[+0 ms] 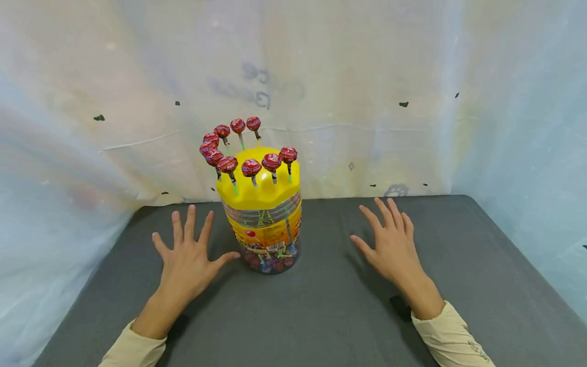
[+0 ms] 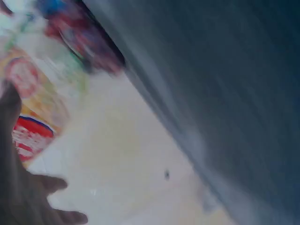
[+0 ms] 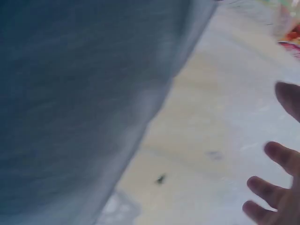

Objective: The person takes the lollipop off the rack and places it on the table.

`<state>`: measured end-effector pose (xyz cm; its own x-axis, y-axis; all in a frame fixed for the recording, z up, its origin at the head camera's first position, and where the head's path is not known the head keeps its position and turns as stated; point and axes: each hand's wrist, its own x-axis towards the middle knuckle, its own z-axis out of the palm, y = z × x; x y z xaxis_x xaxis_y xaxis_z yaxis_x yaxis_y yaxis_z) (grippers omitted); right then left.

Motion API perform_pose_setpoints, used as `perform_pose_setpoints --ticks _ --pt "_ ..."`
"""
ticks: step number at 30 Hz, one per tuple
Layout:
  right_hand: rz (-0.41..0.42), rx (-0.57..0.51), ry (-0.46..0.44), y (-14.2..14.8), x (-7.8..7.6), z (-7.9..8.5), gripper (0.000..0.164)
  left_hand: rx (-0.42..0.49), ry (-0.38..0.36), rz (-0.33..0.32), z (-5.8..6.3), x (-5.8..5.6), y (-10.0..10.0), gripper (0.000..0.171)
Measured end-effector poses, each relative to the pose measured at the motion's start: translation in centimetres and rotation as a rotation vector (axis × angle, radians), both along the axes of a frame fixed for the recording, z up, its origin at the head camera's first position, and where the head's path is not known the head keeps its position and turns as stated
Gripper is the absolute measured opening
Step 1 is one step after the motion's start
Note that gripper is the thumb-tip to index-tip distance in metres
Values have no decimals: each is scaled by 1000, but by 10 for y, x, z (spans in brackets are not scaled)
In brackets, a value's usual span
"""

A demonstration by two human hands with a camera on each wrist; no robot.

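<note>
A clear plastic jar (image 1: 263,232) with a yellow lid (image 1: 257,191) stands upright on the dark grey table, left of centre. Several red-wrapped lollipops (image 1: 251,168) stick up from holes around the lid's rim, and more lie in the bottom of the jar. My left hand (image 1: 188,265) is beside the jar on its left, fingers spread, the thumb tip close to the jar's lower side. Well to the right of the jar, my right hand (image 1: 392,247) has its fingers extended and holds nothing. In the left wrist view the jar's label (image 2: 28,108) shows blurred beyond the fingers.
The grey table (image 1: 321,316) reaches back to a pale sheet (image 1: 344,102) hung behind it, with dark marks and small holes. Bluish sheets (image 1: 527,153) hang at both sides. A small black object (image 1: 400,308) shows by the right wrist.
</note>
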<state>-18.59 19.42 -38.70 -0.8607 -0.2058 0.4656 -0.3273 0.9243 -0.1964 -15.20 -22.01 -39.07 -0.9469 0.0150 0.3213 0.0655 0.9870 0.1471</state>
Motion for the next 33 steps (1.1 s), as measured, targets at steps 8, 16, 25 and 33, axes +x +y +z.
perform_pose_setpoints --ticks 8,16,25,33 --pt "305 -327 100 -41 5 62 64 764 -78 -214 48 2 34 110" --pt "488 -559 72 -81 4 115 58 1090 -2 -324 65 -4 62 120" --pt "581 -628 115 -111 -8 116 64 1088 4 -319 55 -13 66 117" --pt "554 -624 257 -127 -12 112 59 1097 -71 -319 58 -16 57 110"
